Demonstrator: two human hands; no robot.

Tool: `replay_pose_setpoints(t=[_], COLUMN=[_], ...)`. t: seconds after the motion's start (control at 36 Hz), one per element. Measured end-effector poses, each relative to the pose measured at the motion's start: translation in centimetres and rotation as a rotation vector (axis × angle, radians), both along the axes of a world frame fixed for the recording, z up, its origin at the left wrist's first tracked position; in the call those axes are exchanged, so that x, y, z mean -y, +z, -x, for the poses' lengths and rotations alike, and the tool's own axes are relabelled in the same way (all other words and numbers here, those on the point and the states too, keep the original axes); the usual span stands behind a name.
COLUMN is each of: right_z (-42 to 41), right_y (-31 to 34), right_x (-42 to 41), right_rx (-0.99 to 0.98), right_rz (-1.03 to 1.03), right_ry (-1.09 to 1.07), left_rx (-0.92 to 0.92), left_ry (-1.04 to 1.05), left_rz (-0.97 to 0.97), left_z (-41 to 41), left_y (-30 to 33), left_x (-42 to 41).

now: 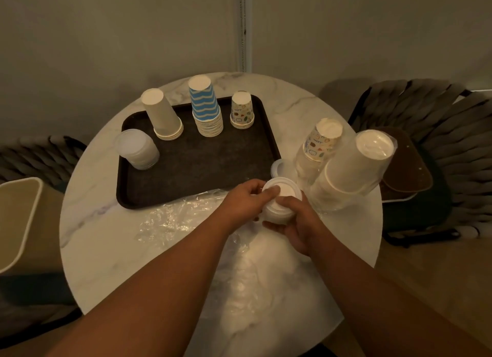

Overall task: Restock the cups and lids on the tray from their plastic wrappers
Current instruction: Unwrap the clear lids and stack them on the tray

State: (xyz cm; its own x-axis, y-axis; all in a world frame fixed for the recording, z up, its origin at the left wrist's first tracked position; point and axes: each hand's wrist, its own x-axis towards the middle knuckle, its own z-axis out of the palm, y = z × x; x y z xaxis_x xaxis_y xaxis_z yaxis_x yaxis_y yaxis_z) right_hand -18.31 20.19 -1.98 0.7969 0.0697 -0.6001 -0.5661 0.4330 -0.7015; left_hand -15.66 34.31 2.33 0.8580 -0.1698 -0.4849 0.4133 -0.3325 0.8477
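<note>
Holding lid stack [279, 202] w/ both hands.

Tray [186, 167] was dark brown, one cup stack [206, 109] had blue-white zigzags, another [163, 115] plain cream, and the surface [111, 237] white marble.

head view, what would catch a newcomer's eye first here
Both hands, left hand and right hand, hold a stack of lids at the table's centre. Behind them, the blue striped cups tower on the dark tray; wrapped cups lean at right.
</note>
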Motion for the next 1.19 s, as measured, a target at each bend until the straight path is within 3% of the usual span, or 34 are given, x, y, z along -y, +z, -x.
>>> replay_pose_setpoints(t=[0.17,0.28,0.56,0.92,1.06,1.11,1.19], right_z=[0.2,0.2,-0.2,-0.9,-3.1,-4.1,-5.4], right_y=[0.1,0.0,0.2,4.1,5.6,6.0,6.3], right_x=[0.6,0.9,1.5,1.0,-1.8,-3.5,-6.1], right_rx=[-0.048,-0.072,-0.016,0.055,0.024,0.015,-0.011], right_rz=[-0.064,-0.075,-0.008,-0.051,0.022,0.062,0.087], right_ry=[-0.042,-0.037,-0.042,-0.028,-0.007,0.02,0.064], left_rx=[0.289,0.26,0.166,0.06,0.019,0.062,0.178], left_ry=[0.096,0.024,-0.098,0.32,0.209,0.119,0.062], left_rz=[-0.295,-0.413,-0.496,0.102,0.437,0.385,0.079], left_z=[-2.9,-6.1,-9.4,-9.6,-7.5,-6.5,-5.4], left_y=[0.1,-1.0,-3.9,1.2,5.5,6.3,6.9], left_x=[0.2,1.1,4.1,-0.7,-5.4,-7.0,-9.0])
